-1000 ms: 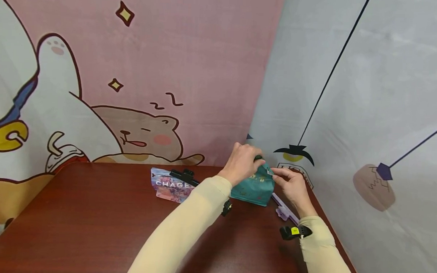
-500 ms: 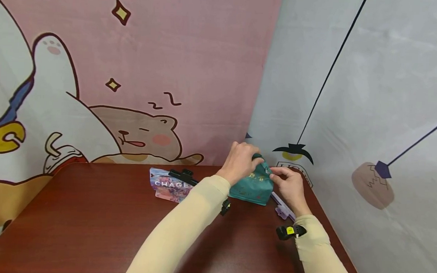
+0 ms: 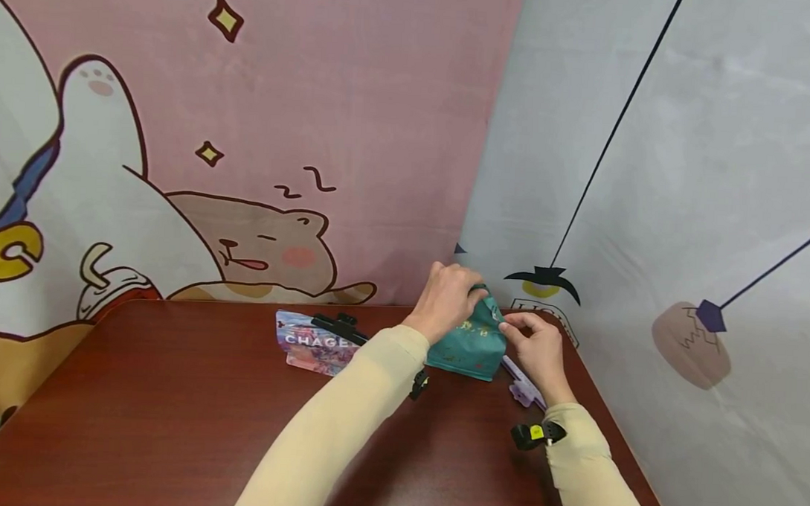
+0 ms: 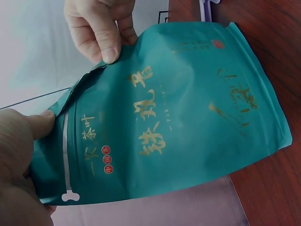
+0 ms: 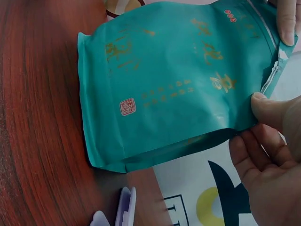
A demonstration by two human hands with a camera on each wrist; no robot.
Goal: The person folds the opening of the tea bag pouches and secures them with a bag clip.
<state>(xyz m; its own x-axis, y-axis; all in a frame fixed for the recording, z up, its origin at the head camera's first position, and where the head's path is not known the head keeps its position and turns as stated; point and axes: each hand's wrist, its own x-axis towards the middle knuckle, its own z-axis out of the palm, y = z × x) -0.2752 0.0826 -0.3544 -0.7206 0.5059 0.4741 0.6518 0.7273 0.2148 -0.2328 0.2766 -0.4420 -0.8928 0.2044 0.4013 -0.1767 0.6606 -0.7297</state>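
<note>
A teal tea bag (image 4: 183, 108) with gold lettering stands on the table at the back right in the head view. My left hand (image 3: 446, 303) grips its top end, thumb on the front by a pale strip (image 4: 67, 150) that runs across the bag. My right hand (image 3: 538, 351) pinches the bag's right side edge just below the top, between thumb and fingers. In the right wrist view the top edge (image 5: 270, 77) shows a crinkled, whitish fold between the two hands. Just right of the bag lies a lilac sealing clip (image 3: 524, 387), partly behind my right hand.
A pink and blue pouch (image 3: 317, 350) lettered "CHAGE…" stands left of the bag, with a black clip (image 3: 340, 327) across its top. My left forearm hides its right part. Printed cloth walls (image 3: 396, 133) border the brown table (image 3: 138, 415) at the back and right.
Both hands keep their hold on the tea bag. My right hand has shifted only slightly, and the head view has turned a little.
</note>
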